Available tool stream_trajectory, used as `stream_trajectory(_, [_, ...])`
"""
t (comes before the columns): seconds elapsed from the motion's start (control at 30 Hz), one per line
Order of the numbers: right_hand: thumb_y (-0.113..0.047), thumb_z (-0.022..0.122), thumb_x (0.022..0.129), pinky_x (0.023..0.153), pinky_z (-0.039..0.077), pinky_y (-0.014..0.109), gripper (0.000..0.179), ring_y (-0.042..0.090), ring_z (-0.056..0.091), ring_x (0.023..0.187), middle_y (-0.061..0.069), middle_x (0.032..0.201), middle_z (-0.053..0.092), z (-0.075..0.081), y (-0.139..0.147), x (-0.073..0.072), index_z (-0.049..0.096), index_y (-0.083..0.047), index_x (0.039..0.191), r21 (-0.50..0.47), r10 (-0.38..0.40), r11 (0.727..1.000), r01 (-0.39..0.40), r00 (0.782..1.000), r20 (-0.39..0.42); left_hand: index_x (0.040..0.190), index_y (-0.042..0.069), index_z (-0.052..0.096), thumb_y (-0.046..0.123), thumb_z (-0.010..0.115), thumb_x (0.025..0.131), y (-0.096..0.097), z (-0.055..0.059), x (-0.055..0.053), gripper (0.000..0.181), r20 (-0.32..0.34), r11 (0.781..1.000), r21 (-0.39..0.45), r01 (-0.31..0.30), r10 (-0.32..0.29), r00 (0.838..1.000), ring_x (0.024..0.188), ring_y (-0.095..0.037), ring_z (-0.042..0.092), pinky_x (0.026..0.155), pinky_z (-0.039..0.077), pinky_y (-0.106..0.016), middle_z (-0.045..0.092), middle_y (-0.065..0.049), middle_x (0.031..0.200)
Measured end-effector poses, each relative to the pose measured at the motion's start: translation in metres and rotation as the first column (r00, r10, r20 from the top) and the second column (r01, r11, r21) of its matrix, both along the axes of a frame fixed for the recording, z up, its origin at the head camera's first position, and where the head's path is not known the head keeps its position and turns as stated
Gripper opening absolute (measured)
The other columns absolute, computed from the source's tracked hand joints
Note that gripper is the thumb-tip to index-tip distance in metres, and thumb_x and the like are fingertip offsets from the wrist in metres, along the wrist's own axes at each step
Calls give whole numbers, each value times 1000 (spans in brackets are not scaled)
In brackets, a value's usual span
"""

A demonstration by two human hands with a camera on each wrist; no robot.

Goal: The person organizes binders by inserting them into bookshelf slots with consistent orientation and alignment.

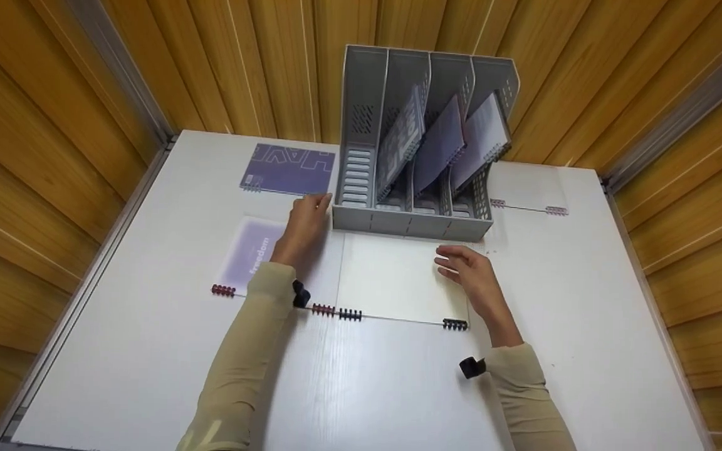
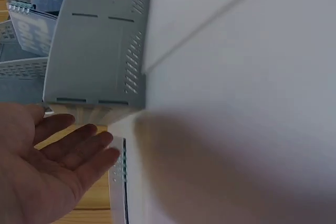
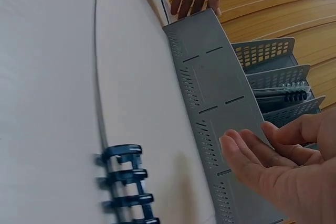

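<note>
A grey file organizer (image 1: 411,227) with several slots stands at the back of the table. My left hand (image 1: 304,227) is at its front left corner, fingers extended against or very near the side; contact is hard to tell. In the left wrist view the left palm (image 2: 37,171) is empty. My right hand (image 1: 472,275) hovers by the organizer's front, fingers loosely bent and holding nothing. Beneath it lies a white notebook (image 1: 402,282) with black binding rings. A purple "freedom" notebook (image 1: 245,257) with red rings lies partly behind my left arm.
Three notebooks lean in the organizer: a grey one (image 1: 403,144), a purple one (image 1: 441,147) and a white one (image 1: 480,141). Another purple notebook (image 1: 289,168) lies left of the organizer, and a pale notebook (image 1: 527,186) with pink rings lies right. Wooden panels (image 1: 261,69) surround the table.
</note>
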State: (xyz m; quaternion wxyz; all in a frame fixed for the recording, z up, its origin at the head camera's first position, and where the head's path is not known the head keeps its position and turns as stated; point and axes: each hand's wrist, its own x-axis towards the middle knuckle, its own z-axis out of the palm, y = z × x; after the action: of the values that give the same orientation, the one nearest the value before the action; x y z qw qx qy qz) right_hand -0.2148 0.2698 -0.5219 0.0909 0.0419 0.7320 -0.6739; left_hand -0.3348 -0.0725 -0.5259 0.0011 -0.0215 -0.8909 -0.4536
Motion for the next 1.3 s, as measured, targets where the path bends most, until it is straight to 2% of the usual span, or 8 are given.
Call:
stream_trajectory(0.23, [-6, 42, 108, 104, 48, 35, 34, 34, 55, 132, 23, 144, 52, -9, -8, 8, 54, 8, 136, -14, -11, 1000, 12, 998, 65, 140, 0, 59, 8, 48, 104, -38, -7, -3, 38, -15, 973, -232, 24, -28, 999, 127, -40, 57, 102, 47, -52, 61, -22, 137])
stream_trajectory(0.43, [-8, 44, 108, 104, 48, 34, 33, 30, 57, 131, 19, 143, 55, -12, -19, 11, 57, 4, 135, -25, -7, 1000, 9, 996, 90, 130, -7, 63, 0, 50, 101, -73, -11, -11, 32, -153, 906, -424, 8, -80, 985, 114, -46, 62, 97, 49, -54, 66, -29, 122])
stream_trajectory(0.53, [-8, 45, 108, 103, 49, 34, 32, 29, 58, 130, 18, 142, 56, -14, -28, 13, 58, 3, 134, -34, 5, 999, -2, 996, 93, 132, -8, 60, -1, 45, 103, -84, -12, -14, 33, -189, 884, -468, -15, -83, 978, 114, -48, 61, 99, 48, -55, 64, -30, 123])
stream_trajectory(0.7, [-7, 43, 107, 104, 49, 37, 32, 32, 57, 130, 21, 142, 55, -15, -47, 13, 58, 4, 134, -71, 48, 997, -41, 995, 93, 142, -9, 49, 6, 34, 109, -92, -14, -12, 39, -77, 868, -495, 28, -76, 994, 128, -48, 51, 108, 41, -54, 54, -31, 138])
stream_trajectory(0.83, [-5, 44, 106, 103, 49, 38, 32, 32, 59, 128, 19, 139, 57, -15, -65, 11, 61, 3, 131, -99, 61, 994, -51, 993, 98, 143, -12, 43, 2, 30, 108, -95, -16, -10, 40, 35, 830, -549, 94, -89, 995, 137, -50, 41, 114, 33, -55, 43, -35, 145])
stream_trajectory(0.97, [-6, 47, 106, 103, 50, 39, 30, 31, 61, 125, 18, 136, 60, -16, -82, 9, 63, 2, 130, -100, 92, 991, -84, 992, 85, 144, -14, 40, -6, 34, 103, -101, -20, -15, 42, 57, 799, -591, 112, -98, 994, 140, -53, 36, 116, 29, -57, 37, -37, 149])
stream_trajectory(1.13, [-6, 50, 105, 104, 49, 41, 29, 33, 62, 123, 21, 135, 60, -19, -98, 6, 62, 4, 130, -102, 131, 987, -123, 988, 81, 150, -10, 32, 1, 41, 101, -103, -26, -26, 51, 106, 806, -575, 140, -96, 990, 132, -54, 41, 104, 41, -62, 29, -35, 151])
stream_trajectory(1.3, [-6, 49, 105, 102, 50, 39, 29, 30, 64, 121, 20, 133, 62, -19, -117, 1, 62, 4, 130, -119, 151, 983, -141, 985, 79, 156, -6, 21, 6, 45, 100, -106, -24, -32, 63, 146, 806, -575, 143, -71, 987, 134, -58, 34, 100, 41, -66, 16, -35, 159])
